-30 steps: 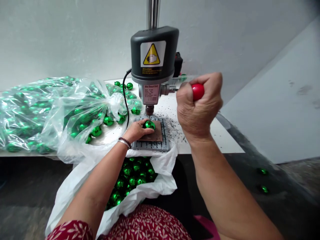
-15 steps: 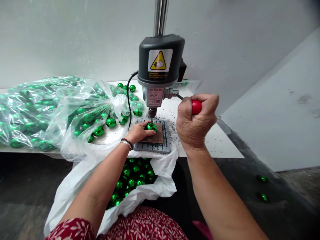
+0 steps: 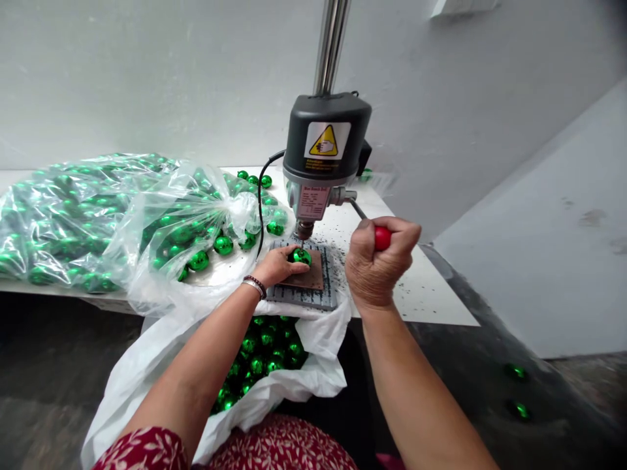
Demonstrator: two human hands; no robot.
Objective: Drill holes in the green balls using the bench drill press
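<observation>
Lettering on the drill (image 3: 329,171) reads "Mini Bench Drill" across the top of its front plate (image 3: 313,202); the smaller lines beneath are too blurred to read. Higher up, a warning sticker (image 3: 327,140) bears a yellow triangle with a hand symbol, with small yellow print below it. The left hand (image 3: 280,264) has its fingers pinching a green ball (image 3: 302,256), which rests on a brown board (image 3: 315,278) over the grey base (image 3: 327,299), under the chuck (image 3: 304,230). The right hand (image 3: 381,264) has its fingers curled tightly around the lever's red knob (image 3: 383,238). Dark shavings dot the table (image 3: 431,297) nearby. On the left lies a clear bag (image 3: 73,222) full of green balls.
</observation>
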